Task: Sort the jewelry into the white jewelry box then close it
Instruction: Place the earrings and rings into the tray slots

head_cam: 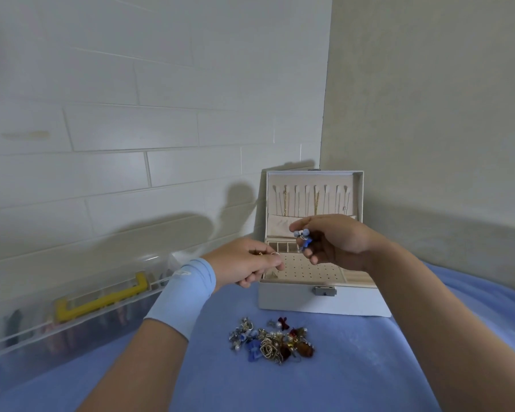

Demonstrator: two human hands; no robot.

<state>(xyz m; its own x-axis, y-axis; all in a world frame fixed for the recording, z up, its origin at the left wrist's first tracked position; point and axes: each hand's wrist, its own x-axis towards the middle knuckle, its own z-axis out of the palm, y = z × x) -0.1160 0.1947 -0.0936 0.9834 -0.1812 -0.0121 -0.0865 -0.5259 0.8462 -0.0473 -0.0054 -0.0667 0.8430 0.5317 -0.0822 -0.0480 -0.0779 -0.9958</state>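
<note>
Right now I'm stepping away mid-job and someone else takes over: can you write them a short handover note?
Left hand holds a small gold ring at the box's front left.
Right hand pinches a blue earring over the holed earring panel.
White jewelry box stands open, with gold chains hanging in the upright lid.
Done: chains hung.
Left: place both held pieces, sort the jewelry pile on the blue cloth, close the lid.

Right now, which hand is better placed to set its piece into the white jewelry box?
Right, probably. The right hand pinches a blue earring over the perforated earring panel of the open white jewelry box. The left hand holds a small gold ring at the box's left edge.
</note>
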